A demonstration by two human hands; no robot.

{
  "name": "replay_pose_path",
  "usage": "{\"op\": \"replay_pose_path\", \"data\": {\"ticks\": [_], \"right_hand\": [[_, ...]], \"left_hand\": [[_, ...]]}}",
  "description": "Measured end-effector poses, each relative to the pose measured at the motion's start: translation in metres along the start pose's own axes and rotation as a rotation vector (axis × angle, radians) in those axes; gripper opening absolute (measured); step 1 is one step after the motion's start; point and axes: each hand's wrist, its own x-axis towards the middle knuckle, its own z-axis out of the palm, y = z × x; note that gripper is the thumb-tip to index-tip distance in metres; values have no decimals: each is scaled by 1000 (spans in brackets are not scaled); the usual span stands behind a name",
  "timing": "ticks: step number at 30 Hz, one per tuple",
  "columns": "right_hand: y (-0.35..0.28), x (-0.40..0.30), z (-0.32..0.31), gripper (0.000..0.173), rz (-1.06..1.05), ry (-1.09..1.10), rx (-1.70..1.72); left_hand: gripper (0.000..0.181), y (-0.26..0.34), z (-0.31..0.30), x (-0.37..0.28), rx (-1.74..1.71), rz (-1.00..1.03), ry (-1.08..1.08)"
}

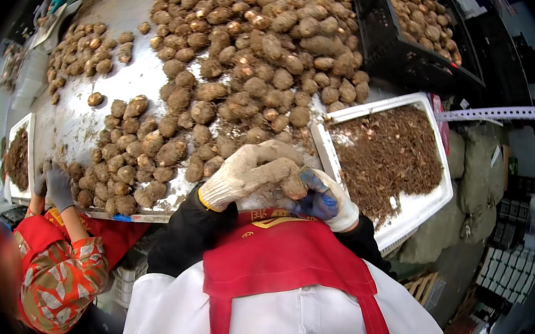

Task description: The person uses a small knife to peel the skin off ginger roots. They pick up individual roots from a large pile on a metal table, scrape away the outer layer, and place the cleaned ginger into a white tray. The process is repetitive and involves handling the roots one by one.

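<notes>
My left hand (251, 172), in an off-white knit glove with a yellow-edged cuff, is closed around a brown taro corm (294, 186) just above the table's near edge. At the corm's right side is my right hand (326, 201), in a white glove with blue-coated fingers. Its thumb and fingers are bent close against the corm; whether they pinch it or hold something small is hidden. Beyond my hands, a large heap of hairy taro corms (258, 66) spreads over the metal table (135, 76).
A white foam box (390, 239) of brown root fibres stands at my right. Behind it is a black crate (389, 56) of taro. At left, a co-worker's gray-gloved hands (56, 185) are beside a smaller taro pile (124, 161). Another fibre-filled white box (28, 141) lies past them.
</notes>
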Motion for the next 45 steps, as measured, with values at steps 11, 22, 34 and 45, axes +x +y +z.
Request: {"op": "replay_pose_path", "data": {"ticks": [11,22,34,45], "right_hand": [[0,14,-45,60,-255,49,-283],[7,17,-52,55,-266,154,-110],[8,16,-67,58,-250,140,-172],[5,18,-67,59,-249,78,-197]], "left_hand": [[44,-29,-193,-8,-1361,0,973],[20,-52,-357,-4,-723,253,1212],[23,-25,-96,-21,495,-405,274],[31,-54,-101,2,1122,-298,703]]}}
